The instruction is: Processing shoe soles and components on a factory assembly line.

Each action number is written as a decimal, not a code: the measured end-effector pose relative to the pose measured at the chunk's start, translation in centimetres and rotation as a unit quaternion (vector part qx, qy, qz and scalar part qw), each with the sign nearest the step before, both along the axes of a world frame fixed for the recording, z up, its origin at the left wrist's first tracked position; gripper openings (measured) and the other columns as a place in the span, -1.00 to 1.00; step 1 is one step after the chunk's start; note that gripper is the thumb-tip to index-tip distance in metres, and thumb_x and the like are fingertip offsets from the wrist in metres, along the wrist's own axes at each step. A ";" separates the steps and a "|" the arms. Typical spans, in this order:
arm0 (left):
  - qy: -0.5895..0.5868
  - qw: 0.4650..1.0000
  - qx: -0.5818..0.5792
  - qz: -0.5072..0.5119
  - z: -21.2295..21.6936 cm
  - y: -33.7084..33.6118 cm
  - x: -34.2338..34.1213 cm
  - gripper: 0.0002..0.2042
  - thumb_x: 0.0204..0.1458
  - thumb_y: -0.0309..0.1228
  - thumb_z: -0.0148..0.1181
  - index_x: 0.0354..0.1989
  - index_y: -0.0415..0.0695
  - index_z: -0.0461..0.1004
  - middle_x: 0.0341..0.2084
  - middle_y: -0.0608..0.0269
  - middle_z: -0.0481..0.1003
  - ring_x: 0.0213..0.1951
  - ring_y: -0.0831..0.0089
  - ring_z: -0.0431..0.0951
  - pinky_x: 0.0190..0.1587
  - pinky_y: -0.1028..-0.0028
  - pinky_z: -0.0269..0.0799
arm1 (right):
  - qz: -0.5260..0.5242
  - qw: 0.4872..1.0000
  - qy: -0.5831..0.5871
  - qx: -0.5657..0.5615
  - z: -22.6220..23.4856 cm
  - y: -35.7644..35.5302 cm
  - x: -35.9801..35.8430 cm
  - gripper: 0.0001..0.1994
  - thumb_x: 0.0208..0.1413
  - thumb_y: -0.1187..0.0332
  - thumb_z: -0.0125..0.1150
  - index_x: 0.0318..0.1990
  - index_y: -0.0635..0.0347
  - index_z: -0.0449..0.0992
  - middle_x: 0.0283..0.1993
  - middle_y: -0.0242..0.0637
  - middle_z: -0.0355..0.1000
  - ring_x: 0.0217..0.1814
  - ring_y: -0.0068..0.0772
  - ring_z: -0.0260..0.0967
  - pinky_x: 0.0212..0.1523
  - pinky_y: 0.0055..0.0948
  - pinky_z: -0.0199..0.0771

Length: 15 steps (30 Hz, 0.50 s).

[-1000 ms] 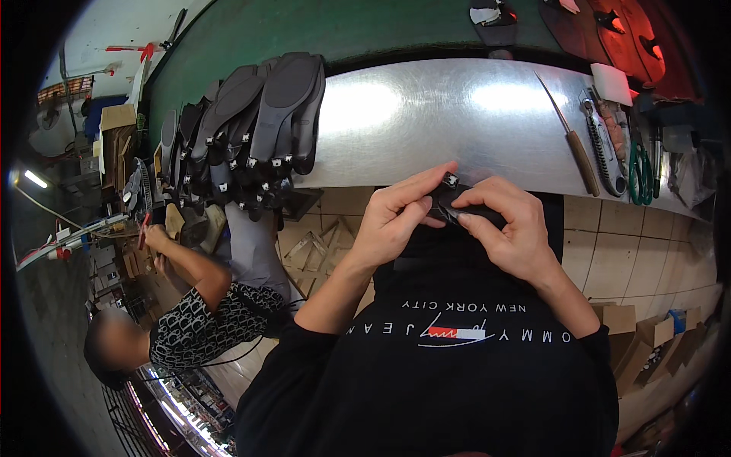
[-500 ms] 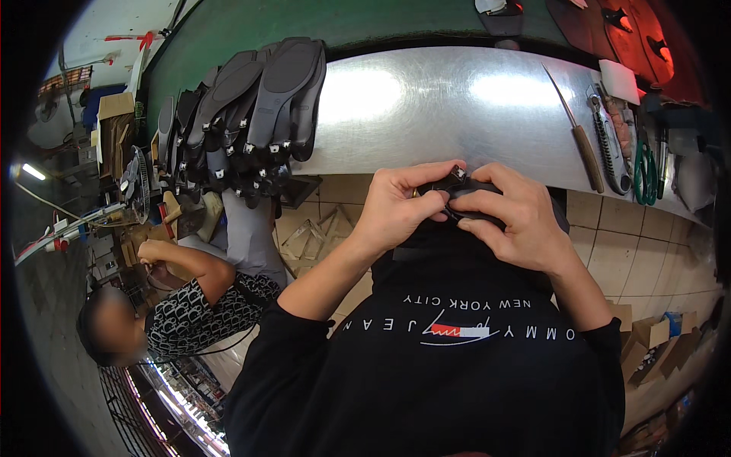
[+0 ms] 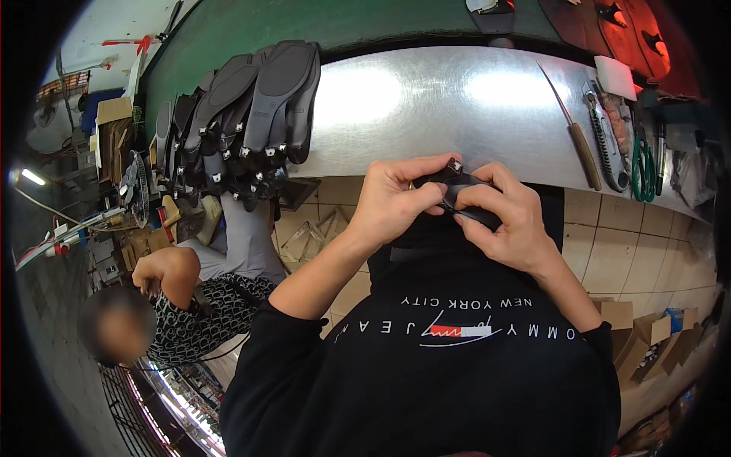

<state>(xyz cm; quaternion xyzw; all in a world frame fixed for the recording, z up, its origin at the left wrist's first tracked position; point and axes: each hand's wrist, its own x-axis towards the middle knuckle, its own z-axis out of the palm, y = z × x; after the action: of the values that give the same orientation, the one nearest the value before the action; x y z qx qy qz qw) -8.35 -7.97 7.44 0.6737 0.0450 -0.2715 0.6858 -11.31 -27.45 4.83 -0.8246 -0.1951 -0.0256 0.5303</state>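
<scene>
A dark sandal [image 3: 461,183] with a small metal piece at its strap end is held between my two hands, just past the near edge of the metal-topped bench [image 3: 426,114]. My left hand [image 3: 396,196] pinches its left end, with thumb and index finger closed near the metal piece. Bent fingers of my right hand [image 3: 512,217] close round the other side. Much of the sandal is covered by my fingers. To the left lies a pile of similar dark sandals [image 3: 278,84], soles up, with metal pieces at their strap ends.
At the bench's right end lie an awl [image 3: 582,148], a grey metal hand tool [image 3: 603,137], green-handled scissors [image 3: 646,167] and a white block [image 3: 614,78]. Red-lit soles [image 3: 630,42] sit beyond. A co-worker [image 3: 205,305] sits at left. Cardboard boxes [image 3: 643,343] stand lower right.
My right fingers have curled more tightly round the sandal, and both hands have shifted slightly. The co-worker's arm has drawn back toward the body.
</scene>
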 end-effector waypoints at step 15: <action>0.014 0.995 -0.077 0.061 1.2 -0.1 -0.3 -0.61 0.17 -0.45 -0.04 0.20 -0.19 0.33 0.00 0.13 0.46 -0.19 0.58 0.53 -0.43 0.61 0.57 | -0.033 0.994 -0.107 -0.003 1.5 0.6 -0.4 -0.72 -0.19 0.47 0.38 -0.23 0.13 0.53 -0.28 -0.17 0.42 -0.41 -0.20 0.44 -0.44 -0.39 0.42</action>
<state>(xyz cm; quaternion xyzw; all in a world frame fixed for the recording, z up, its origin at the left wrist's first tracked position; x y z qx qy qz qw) -8.64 -8.03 8.63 0.6108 0.0745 -0.2414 0.7504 -11.67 -26.88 6.28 -0.8250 -0.2235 -0.1309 0.5023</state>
